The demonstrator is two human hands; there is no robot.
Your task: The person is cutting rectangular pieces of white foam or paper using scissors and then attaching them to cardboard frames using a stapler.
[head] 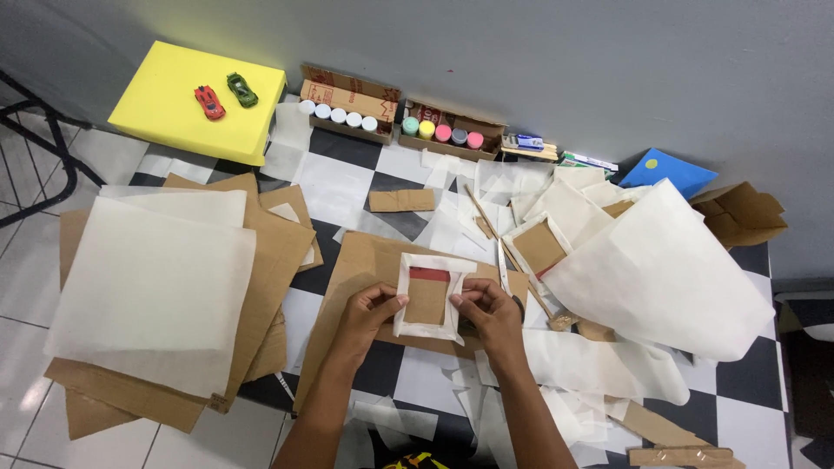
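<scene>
A small cardboard rectangle wrapped at its edges in white paper (pixel 427 300), with a red strip along its top, lies on a larger cardboard sheet (pixel 358 260). My left hand (pixel 372 310) pinches the paper's left edge. My right hand (pixel 485 310) presses the paper's right edge. Both forearms come in from the bottom of the view.
A stack of cardboard with large white paper sheets (pixel 148 287) lies at the left. A yellow foam block (pixel 195 100) with two toy cars stands at the far left. Two boxes of paint jars (pixel 347 111) line the wall. Loose paper (pixel 651 269), cardboard scraps and wooden sticks (pixel 491 227) crowd the right.
</scene>
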